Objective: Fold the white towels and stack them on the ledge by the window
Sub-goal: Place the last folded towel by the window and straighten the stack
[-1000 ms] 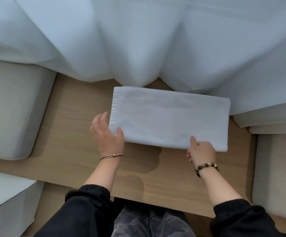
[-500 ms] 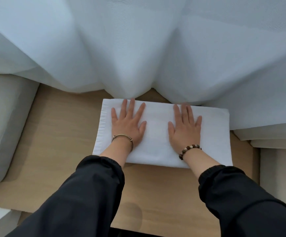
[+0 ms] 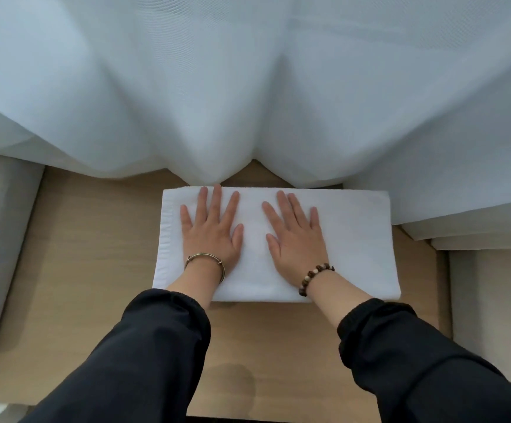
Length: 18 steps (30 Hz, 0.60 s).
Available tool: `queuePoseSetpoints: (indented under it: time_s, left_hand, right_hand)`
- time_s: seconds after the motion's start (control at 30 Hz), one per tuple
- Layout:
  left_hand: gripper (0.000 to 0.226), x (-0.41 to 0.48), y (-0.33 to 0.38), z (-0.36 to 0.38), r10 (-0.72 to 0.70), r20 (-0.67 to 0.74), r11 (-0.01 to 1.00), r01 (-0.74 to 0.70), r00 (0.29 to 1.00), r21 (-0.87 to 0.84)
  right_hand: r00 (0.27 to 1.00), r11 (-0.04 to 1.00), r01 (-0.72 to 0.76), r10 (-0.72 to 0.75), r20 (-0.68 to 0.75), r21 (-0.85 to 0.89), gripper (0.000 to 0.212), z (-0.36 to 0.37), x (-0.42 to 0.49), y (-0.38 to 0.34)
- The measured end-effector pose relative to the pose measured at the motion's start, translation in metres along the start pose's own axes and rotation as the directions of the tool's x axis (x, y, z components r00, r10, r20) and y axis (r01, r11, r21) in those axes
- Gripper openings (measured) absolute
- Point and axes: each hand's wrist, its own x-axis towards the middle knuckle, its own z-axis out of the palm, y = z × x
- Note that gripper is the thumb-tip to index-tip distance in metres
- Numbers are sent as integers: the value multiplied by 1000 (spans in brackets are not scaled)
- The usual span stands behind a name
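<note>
Presses left hand (image 3: 211, 236) and right hand (image 3: 297, 239), fingers spread flat, onto folded white towel (image 3: 361, 239). Lies on wooden ledge (image 3: 95, 239), far edge at curtain (image 3: 248, 87) hem, long axis left-right, hemmed short edge pointing left.

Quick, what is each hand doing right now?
Left hand: open, pressing flat on the folded towel.
Right hand: open, flat on it too.
</note>
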Motion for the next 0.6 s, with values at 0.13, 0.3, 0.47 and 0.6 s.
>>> queuePoseSetpoints:
  time_s: [0.13,0.3,0.47,0.6]
  left_hand:
    - [59,-2,2,1,3,-17,1000,-3,1000,14]
    - [58,0,4,-2,2,26,1000,-2,1000,12]
    - [60,-7,14,-14,1,51,998,3,999,-66]
    - [59,-44,16,-12,141,37,987,-138,989,-78]
  right_hand:
    - [951,950,-306,303,-57,-66,60,-6,-11,62]
    - [876,869,-481,480,-43,-116,58,-21,-19,93]
    - [927,932,-360,363,-91,48,61,-33,-13,35]
    - [991,988,-127,130,-31,94,61,-20,-27,-12]
